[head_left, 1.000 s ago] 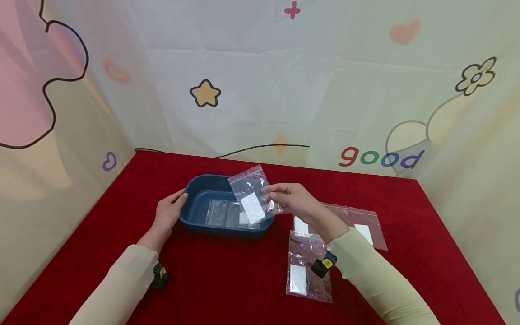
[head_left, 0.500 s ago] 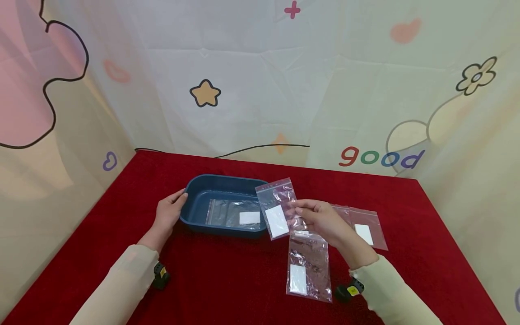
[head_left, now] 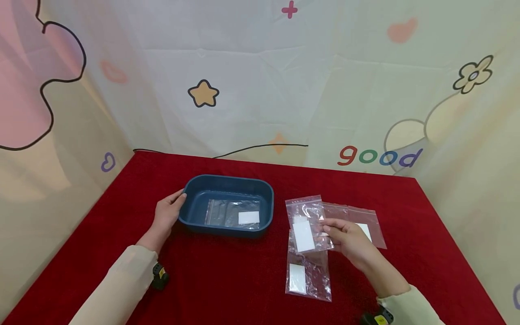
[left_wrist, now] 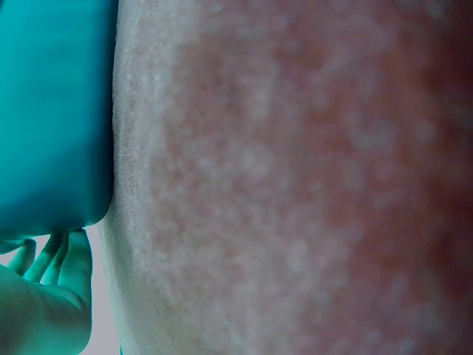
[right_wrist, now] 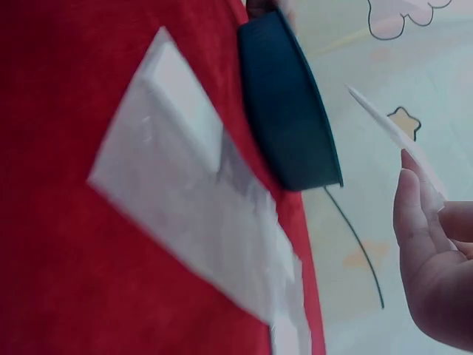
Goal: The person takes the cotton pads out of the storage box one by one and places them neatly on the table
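My left hand (head_left: 168, 215) grips the left end of a blue plastic basin (head_left: 227, 231), thumb over the rim. In the left wrist view the fingers (left_wrist: 74, 266) touch the basin's wall (left_wrist: 55, 118). Inside the basin lies a clear zip-lock bag (head_left: 223, 212) with a white label. To the right, my right hand (head_left: 351, 239) pinches another clear zip-lock bag (head_left: 304, 235) with a white label by its right edge. The right wrist view shows this held bag (right_wrist: 392, 129) edge-on, raised off the table.
Several more zip-lock bags lie on the red cloth: one in front (head_left: 308, 280), others (head_left: 375, 228) behind the right hand, partly covered. A red cloth (head_left: 227, 280) covers the table. A printed curtain (head_left: 260, 99) hangs behind.
My right hand has carried its zip-lock bag from over the basin's right end rightward and toward me, above the bags on the cloth. The left hand stays on the basin.
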The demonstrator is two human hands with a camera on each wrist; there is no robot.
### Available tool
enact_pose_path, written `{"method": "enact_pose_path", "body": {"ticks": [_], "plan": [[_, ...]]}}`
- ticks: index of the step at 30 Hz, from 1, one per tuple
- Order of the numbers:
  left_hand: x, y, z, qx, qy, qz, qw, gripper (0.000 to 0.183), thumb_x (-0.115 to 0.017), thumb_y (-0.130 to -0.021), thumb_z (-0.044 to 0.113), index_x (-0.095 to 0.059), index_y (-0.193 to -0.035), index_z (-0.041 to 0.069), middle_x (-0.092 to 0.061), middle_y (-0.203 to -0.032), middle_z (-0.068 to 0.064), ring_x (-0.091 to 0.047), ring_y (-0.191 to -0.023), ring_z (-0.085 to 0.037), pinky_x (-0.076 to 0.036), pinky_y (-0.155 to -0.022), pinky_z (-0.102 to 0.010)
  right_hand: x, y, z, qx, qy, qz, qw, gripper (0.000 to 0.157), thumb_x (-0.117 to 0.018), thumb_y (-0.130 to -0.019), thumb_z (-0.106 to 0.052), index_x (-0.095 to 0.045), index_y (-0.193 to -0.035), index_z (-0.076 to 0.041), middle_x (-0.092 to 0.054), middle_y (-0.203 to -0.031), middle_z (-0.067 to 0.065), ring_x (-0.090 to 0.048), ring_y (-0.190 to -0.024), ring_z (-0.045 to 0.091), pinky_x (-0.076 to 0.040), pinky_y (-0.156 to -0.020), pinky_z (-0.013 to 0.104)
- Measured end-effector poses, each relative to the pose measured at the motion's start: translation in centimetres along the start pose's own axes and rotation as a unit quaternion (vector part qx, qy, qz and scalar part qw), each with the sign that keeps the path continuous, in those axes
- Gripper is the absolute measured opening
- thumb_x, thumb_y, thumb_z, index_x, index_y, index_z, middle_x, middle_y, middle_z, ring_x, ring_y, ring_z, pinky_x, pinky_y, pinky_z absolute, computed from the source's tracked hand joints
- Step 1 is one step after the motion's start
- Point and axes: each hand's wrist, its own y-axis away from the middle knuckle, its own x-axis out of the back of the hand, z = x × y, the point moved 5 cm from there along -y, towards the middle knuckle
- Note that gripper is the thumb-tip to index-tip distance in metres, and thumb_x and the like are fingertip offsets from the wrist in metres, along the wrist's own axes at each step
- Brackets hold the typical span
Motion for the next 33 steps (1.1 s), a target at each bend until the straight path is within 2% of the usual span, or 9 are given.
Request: {"method": "enact_pose_path", "body": {"ticks": [3,6,8,15,21,27,33], "plan": [[-0.1,0.0,0.0,-0.002,0.002,-0.004,1.0,0.051,-0.046,-0.11,0.025,-0.04,-0.157,0.006,-0.037,-0.165,-0.019,-0.04,-0.149,-0.036,-0.038,-0.122,-0.049,0.8,0.7,0.9,0.002,-0.029,-0.007,1.0,0.025,-0.049,-0.107,-0.008,-0.068,-0.123,-0.009,-0.074,-0.097,-0.019,-0.071,-0.088,0.0,-0.06,-0.078,0.021],[-0.1,0.0,-0.2,-0.002,0.002,-0.005,1.0,0.051,-0.045,-0.11,0.025,-0.039,-0.157,0.006,-0.037,-0.165,-0.018,-0.041,-0.148,-0.036,-0.039,-0.121,-0.048,1.6,1.5,1.8,0.008,-0.052,-0.026,0.998,0.029,-0.047,-0.108,-0.008,-0.07,-0.111,-0.026,-0.075,-0.098,-0.018,-0.073,-0.089,0.0,-0.061,-0.079,0.021],[-0.1,0.0,-0.2,-0.001,0.003,-0.005,1.0,0.051,-0.045,-0.11,0.025,-0.039,-0.157,0.006,-0.037,-0.165,-0.018,-0.041,-0.148,-0.035,-0.039,-0.121,-0.048,2.1,2.1,2.4,0.006,-0.061,-0.033,0.998,0.03,-0.047,-0.108,-0.009,-0.069,-0.108,-0.029,-0.076,-0.099,-0.018,-0.074,-0.091,0.0,-0.061,-0.08,0.021],[0.0,-0.1,-0.2,-0.004,0.007,-0.005,1.0,0.051,-0.045,-0.11,0.025,-0.039,-0.157,0.006,-0.037,-0.165,-0.019,-0.041,-0.148,-0.035,-0.039,-0.121,-0.048,3.1,3.8,4.4,-0.015,-0.064,-0.029,0.997,0.029,-0.046,-0.109,-0.009,-0.069,-0.108,-0.027,-0.077,-0.098,-0.017,-0.075,-0.091,0.0,-0.061,-0.081,0.022],[0.0,-0.1,-0.2,0.0,0.004,-0.006,1.0,0.052,-0.045,-0.11,0.027,-0.039,-0.158,0.007,-0.037,-0.165,-0.018,-0.041,-0.148,-0.035,-0.038,-0.122,-0.049,4.2,4.8,5.9,-0.02,-0.083,-0.024,0.996,0.037,-0.043,-0.108,-0.005,-0.07,-0.103,-0.03,-0.077,-0.096,-0.016,-0.074,-0.089,0.001,-0.061,-0.079,0.022],[0.1,0.0,-0.2,-0.001,0.005,-0.003,1.0,0.051,-0.046,-0.11,0.026,-0.04,-0.157,0.007,-0.037,-0.165,-0.018,-0.04,-0.149,-0.035,-0.038,-0.122,-0.048,5.5,5.6,7.5,-0.053,-0.074,-0.008,0.996,0.039,-0.044,-0.108,-0.006,-0.07,-0.101,-0.034,-0.074,-0.095,-0.018,-0.074,-0.087,0.001,-0.061,-0.077,0.022],[0.1,0.0,-0.1,-0.003,0.005,-0.001,1.0,0.051,-0.046,-0.11,0.025,-0.04,-0.157,0.006,-0.038,-0.164,-0.018,-0.041,-0.148,-0.035,-0.038,-0.121,-0.048,6.3,6.0,8.5,-0.06,-0.091,-0.018,0.994,0.039,-0.043,-0.109,-0.007,-0.07,-0.102,-0.034,-0.075,-0.097,-0.017,-0.074,-0.089,0.0,-0.062,-0.079,0.022]]}}
